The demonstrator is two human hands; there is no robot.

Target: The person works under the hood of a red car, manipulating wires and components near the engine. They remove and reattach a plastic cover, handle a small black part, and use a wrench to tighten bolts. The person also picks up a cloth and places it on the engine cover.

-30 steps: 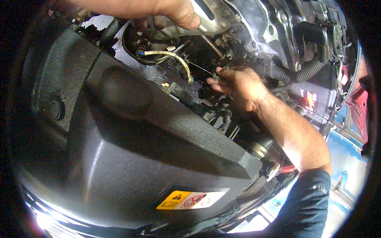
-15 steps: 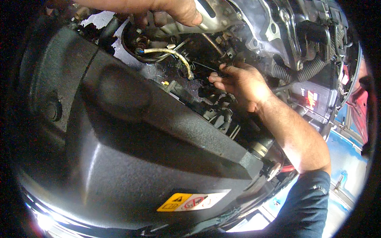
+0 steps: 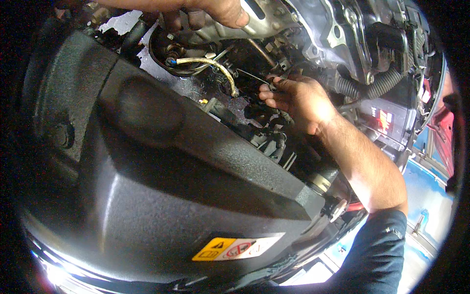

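Note:
I am looking into a car's engine bay. My left hand (image 3: 205,12) grips a silvery metal shield (image 3: 259,22) at the top, thumb on its face and fingers curled down. My right hand (image 3: 298,100) reaches into the middle, fingers bent around a small dark piece (image 3: 272,85) at the end of a thin metal rod or cable (image 3: 252,76); the piece is too small to name. Left of that hand a cream-sleeved hose (image 3: 215,66) runs in an arc. Dark brackets and hoses (image 3: 274,147) sit below my fingers, partly in shadow.
A black plastic cover (image 3: 171,176) with a warning label fills the lower left. A ribbed hose (image 3: 384,83) and battery (image 3: 384,122) are at the right. A polished metal bracket (image 3: 338,29) stands at top right, and red bodywork (image 3: 440,142) shows beyond the car.
My left hand has shifted slightly up and right along the shield. My right hand has moved slightly right, and its fingers have shifted around the small piece.

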